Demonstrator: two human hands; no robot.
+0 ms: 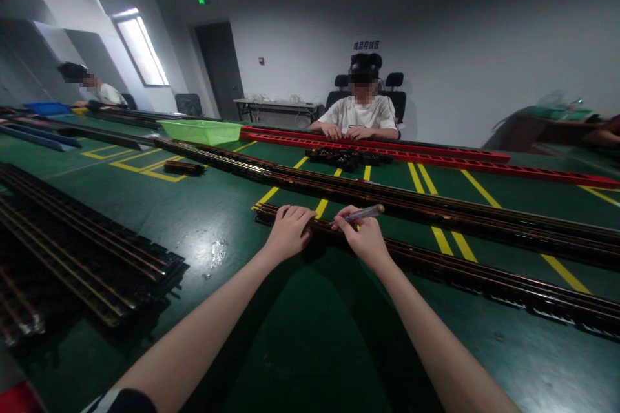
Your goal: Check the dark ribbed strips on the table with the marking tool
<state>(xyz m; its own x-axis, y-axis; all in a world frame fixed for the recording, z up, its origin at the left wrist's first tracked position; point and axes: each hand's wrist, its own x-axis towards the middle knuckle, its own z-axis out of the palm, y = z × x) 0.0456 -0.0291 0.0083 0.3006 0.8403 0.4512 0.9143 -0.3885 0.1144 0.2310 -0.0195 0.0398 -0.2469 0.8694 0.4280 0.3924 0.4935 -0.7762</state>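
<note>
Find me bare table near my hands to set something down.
Bare green tabletop lies between the dark rails at left and your left hand, and between your forearms, nearer you than the rail before you. Crowded: the left edge, and the opposite side, where black parts lie near red rails.

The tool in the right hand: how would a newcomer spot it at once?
On the green table, find the long dark rail under the left hand. Beside that hand, the right hand grips the tool. Its pale, slanting handle ends in a brownish-yellow cap, unlike the long dark rails around it.
</note>
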